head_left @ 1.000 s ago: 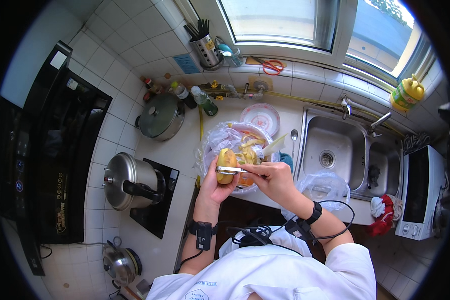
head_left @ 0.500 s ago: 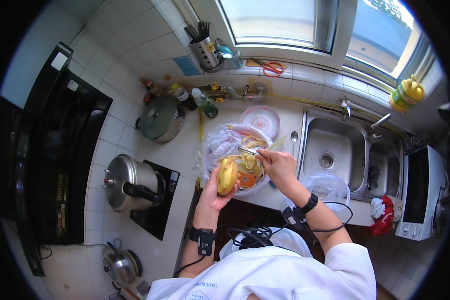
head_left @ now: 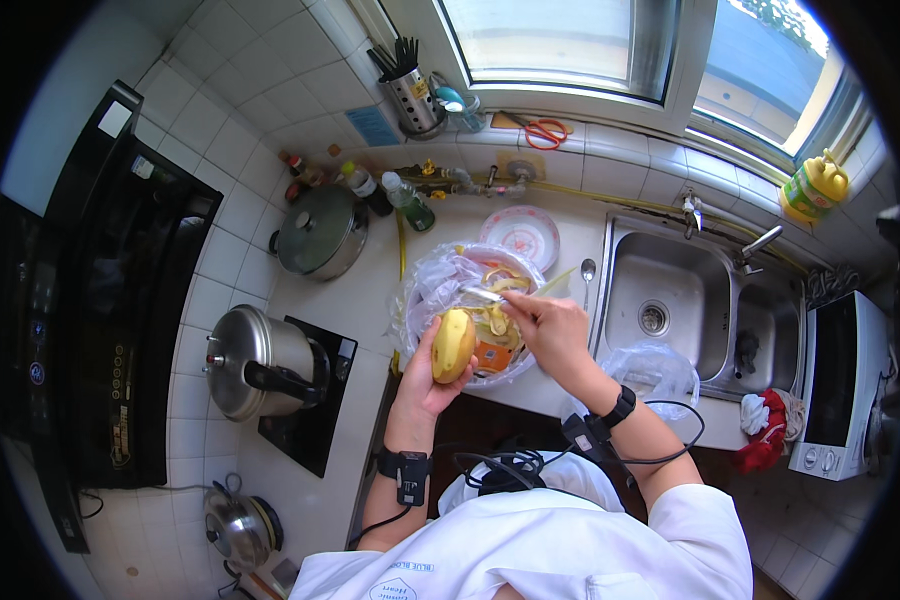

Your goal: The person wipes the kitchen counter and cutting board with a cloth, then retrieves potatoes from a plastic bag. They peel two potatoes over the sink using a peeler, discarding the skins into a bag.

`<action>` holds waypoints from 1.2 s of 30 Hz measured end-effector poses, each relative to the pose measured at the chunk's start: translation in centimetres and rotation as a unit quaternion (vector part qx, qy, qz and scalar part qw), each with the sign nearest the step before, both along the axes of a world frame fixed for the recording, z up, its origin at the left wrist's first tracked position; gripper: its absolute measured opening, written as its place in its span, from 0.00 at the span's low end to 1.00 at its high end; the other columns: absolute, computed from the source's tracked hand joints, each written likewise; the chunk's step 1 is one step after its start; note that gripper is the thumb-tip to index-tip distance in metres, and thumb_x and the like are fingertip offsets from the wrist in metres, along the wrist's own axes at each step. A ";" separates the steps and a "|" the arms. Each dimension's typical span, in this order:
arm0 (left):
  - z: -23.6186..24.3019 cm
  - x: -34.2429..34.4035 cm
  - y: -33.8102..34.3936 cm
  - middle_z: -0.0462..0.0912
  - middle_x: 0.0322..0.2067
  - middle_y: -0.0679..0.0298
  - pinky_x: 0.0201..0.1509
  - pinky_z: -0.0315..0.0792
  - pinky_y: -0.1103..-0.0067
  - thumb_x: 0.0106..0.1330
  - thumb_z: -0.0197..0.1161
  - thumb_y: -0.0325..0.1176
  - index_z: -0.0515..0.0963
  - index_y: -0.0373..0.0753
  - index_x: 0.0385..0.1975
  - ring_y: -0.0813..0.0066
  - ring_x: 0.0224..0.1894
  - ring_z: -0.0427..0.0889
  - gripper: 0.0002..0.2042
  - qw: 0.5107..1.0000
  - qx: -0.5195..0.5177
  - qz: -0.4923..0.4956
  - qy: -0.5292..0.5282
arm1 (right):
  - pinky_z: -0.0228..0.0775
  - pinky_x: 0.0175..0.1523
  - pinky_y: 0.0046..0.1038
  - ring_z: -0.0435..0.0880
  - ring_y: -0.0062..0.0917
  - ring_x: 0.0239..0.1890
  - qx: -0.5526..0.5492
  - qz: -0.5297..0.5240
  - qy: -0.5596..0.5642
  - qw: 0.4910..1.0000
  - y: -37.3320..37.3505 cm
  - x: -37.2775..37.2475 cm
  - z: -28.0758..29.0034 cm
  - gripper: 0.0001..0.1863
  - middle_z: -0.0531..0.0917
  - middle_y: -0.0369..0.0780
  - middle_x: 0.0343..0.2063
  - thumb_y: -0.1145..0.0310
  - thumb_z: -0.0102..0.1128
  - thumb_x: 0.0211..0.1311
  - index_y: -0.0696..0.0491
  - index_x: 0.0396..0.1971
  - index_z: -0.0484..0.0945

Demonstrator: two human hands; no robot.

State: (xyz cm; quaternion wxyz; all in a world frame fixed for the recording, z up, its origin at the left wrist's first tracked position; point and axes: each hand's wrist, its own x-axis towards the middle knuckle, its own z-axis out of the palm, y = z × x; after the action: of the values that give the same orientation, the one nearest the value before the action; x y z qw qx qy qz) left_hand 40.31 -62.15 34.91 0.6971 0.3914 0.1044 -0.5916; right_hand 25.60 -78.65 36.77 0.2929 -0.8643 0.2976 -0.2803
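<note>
My left hand (head_left: 431, 378) is closed round a partly peeled potato (head_left: 454, 345), which is held upright with pale yellow flesh showing. In my right hand (head_left: 555, 335) is a silver peeler (head_left: 482, 295), its head just above and beyond the potato, apart from it. Both hands are over the near side of a bowl or bin lined with a clear plastic bag (head_left: 420, 285). Inside lie several strips of peel (head_left: 497, 322) and an orange wrapper (head_left: 493, 357).
Behind the bag stands a white plate (head_left: 522, 238) with a pink pattern. A spoon (head_left: 587, 272) lies beside the double sink (head_left: 670, 262); a crumpled clear bag (head_left: 653, 375) sits at its near edge. To the left are a pressure cooker (head_left: 245, 362) and a lidded pot (head_left: 320, 235).
My right hand has shifted slightly left, with the peeler tilted differently. The potato has turned a little in my left hand, so more pale flesh faces up.
</note>
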 end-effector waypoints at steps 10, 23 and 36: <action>0.0 0.1 -0.3 0.83 0.38 0.57 0.33 0.85 0.79 0.72 0.59 0.55 0.76 0.38 0.51 0.69 0.32 0.85 0.24 0.998 -0.034 0.023 0.037 | 0.79 0.39 0.22 0.90 0.25 0.31 0.164 0.060 -0.111 0.978 0.0 -0.9 0.8 0.12 0.89 0.47 0.33 0.71 0.71 0.60 0.53 0.45 0.88; -0.4 -1.3 -0.2 0.84 0.45 0.64 0.54 0.78 0.77 0.57 0.78 0.31 0.76 0.34 0.55 0.76 0.47 0.84 0.26 0.959 -0.042 -0.014 -0.282 | 0.77 0.33 0.29 0.87 0.35 0.26 0.172 0.039 -0.076 0.981 1.3 -0.5 0.8 0.13 0.86 0.45 0.24 0.59 0.72 0.58 0.46 0.41 0.90; -1.5 -2.0 0.0 0.84 0.44 0.65 0.53 0.77 0.78 0.54 0.79 0.27 0.77 0.36 0.52 0.78 0.45 0.83 0.25 0.930 -0.009 0.046 -0.365 | 0.78 0.34 0.32 0.87 0.37 0.27 0.209 0.010 -0.093 0.973 1.5 -0.4 -0.1 0.12 0.86 0.45 0.25 0.57 0.70 0.60 0.44 0.40 0.90</action>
State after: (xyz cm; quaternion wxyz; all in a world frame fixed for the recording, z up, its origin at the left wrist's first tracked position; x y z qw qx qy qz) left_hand 38.35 -62.10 33.39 0.7173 0.5687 -0.1440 -0.3760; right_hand 25.15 -77.19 36.70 0.4961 -0.7573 0.3122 -0.2879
